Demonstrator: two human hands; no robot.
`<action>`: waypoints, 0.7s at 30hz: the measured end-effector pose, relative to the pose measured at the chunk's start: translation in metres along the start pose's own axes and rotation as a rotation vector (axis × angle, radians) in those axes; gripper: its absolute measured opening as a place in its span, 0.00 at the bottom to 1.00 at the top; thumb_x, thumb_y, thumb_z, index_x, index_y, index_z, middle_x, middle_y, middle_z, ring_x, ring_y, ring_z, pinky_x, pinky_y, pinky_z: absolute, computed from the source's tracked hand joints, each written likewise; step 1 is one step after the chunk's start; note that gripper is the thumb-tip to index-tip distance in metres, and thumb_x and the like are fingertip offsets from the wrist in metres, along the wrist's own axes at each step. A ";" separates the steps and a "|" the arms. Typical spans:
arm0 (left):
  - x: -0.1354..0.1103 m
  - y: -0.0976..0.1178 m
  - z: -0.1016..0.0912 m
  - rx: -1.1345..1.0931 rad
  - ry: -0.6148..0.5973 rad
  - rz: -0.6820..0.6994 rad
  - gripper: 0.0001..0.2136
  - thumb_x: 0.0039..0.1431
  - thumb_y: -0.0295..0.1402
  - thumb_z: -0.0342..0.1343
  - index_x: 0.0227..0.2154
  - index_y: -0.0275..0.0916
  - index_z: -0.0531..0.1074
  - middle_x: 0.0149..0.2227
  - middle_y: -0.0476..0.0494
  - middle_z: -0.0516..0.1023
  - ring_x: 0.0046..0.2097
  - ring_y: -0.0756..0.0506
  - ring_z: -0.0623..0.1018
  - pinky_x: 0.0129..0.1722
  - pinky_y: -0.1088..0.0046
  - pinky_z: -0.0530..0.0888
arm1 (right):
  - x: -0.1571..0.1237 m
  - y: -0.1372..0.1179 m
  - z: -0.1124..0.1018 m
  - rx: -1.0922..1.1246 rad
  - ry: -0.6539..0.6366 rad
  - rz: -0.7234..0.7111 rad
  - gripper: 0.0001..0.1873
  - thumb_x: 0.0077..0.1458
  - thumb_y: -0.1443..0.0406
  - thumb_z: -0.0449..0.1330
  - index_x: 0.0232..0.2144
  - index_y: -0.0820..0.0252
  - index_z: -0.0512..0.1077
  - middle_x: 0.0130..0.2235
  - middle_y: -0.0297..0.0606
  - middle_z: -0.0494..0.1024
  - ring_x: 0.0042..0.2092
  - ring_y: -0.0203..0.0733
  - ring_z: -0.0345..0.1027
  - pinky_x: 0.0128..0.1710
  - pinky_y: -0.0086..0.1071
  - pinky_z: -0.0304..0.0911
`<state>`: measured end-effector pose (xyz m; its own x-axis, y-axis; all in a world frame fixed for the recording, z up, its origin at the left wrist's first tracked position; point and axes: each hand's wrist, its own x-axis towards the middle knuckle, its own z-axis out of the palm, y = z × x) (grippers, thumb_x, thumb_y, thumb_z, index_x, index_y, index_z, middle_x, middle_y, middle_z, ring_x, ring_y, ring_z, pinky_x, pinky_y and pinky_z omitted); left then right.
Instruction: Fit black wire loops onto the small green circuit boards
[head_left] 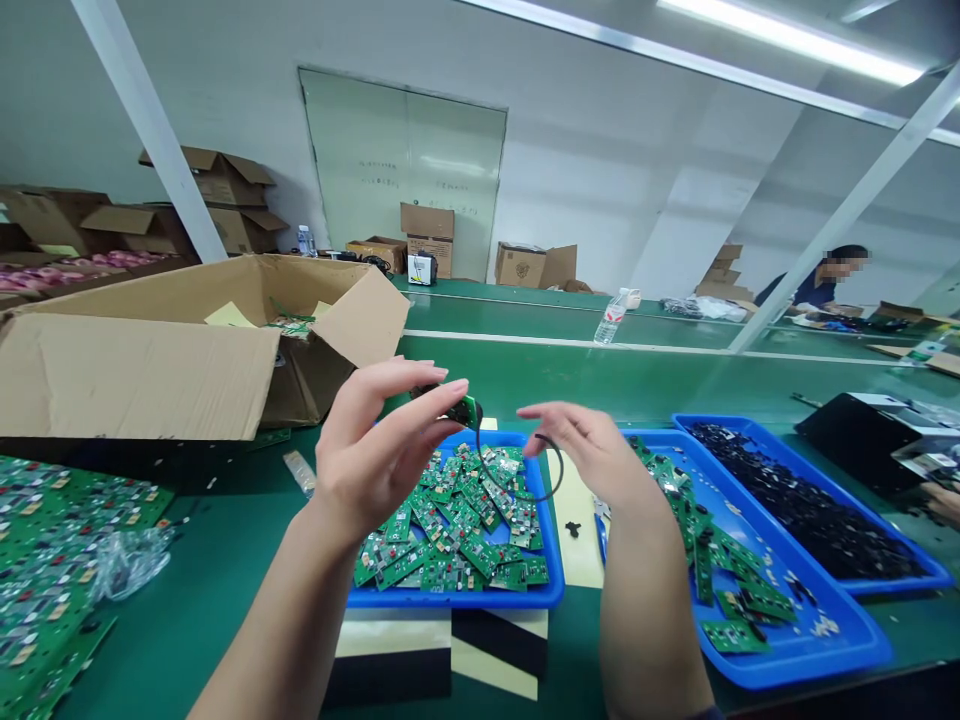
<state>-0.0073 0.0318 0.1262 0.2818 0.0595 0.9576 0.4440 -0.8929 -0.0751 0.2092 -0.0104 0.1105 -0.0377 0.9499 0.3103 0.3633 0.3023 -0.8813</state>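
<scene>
My left hand (pixel 375 440) is raised above the near tray, its fingers and thumb closed on a small green circuit board (pixel 466 410) with a black part at its end. From that end a thin black cable (pixel 517 495) curves down and back up in a loop toward my right hand (pixel 585 440). The right index finger and thumb are apart, and the cable's far end lies by the thumb; whether it touches is unclear. Below, a blue tray (pixel 556 590) holds many loose green circuit boards (pixel 457 530).
To the right, a second blue tray (pixel 810 650) holds boards, and a third blue tray (pixel 847 585) holds small black parts. An open cardboard box (pixel 135 370) stands at left behind panels of boards (pixel 67 540). A bottle (pixel 613 315) stands farther back. Another person (pixel 817 285) sits far right.
</scene>
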 end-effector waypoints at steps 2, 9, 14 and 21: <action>-0.001 0.003 0.003 -0.019 -0.034 0.027 0.17 0.54 0.27 0.58 0.47 0.46 0.69 0.44 0.43 0.72 0.46 0.44 0.74 0.47 0.61 0.73 | 0.000 -0.002 0.002 0.144 0.168 -0.117 0.17 0.57 0.54 0.53 0.35 0.58 0.74 0.32 0.38 0.79 0.37 0.40 0.73 0.39 0.34 0.66; -0.007 0.010 0.013 -0.009 -0.138 0.131 0.16 0.55 0.25 0.56 0.46 0.47 0.70 0.44 0.44 0.74 0.48 0.44 0.73 0.51 0.58 0.71 | -0.010 -0.017 0.012 0.288 -0.230 -0.113 0.22 0.55 0.50 0.52 0.28 0.60 0.76 0.30 0.39 0.79 0.36 0.41 0.72 0.38 0.35 0.67; -0.008 0.003 0.015 0.023 -0.103 0.115 0.18 0.54 0.26 0.57 0.47 0.48 0.70 0.43 0.44 0.74 0.46 0.44 0.74 0.50 0.59 0.72 | -0.010 -0.023 0.017 0.333 -0.278 -0.037 0.17 0.52 0.53 0.58 0.25 0.61 0.73 0.26 0.36 0.77 0.30 0.37 0.71 0.32 0.31 0.66; -0.005 0.005 0.016 -0.079 -0.105 0.016 0.18 0.54 0.26 0.58 0.48 0.45 0.70 0.42 0.43 0.74 0.42 0.46 0.75 0.40 0.70 0.76 | -0.008 -0.020 0.021 0.498 -0.321 -0.056 0.15 0.54 0.57 0.56 0.23 0.60 0.72 0.19 0.32 0.73 0.22 0.33 0.67 0.28 0.30 0.66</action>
<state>0.0067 0.0343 0.1167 0.3773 0.0877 0.9219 0.3718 -0.9261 -0.0641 0.1827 -0.0221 0.1182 -0.3524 0.8843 0.3063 -0.1248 0.2799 -0.9519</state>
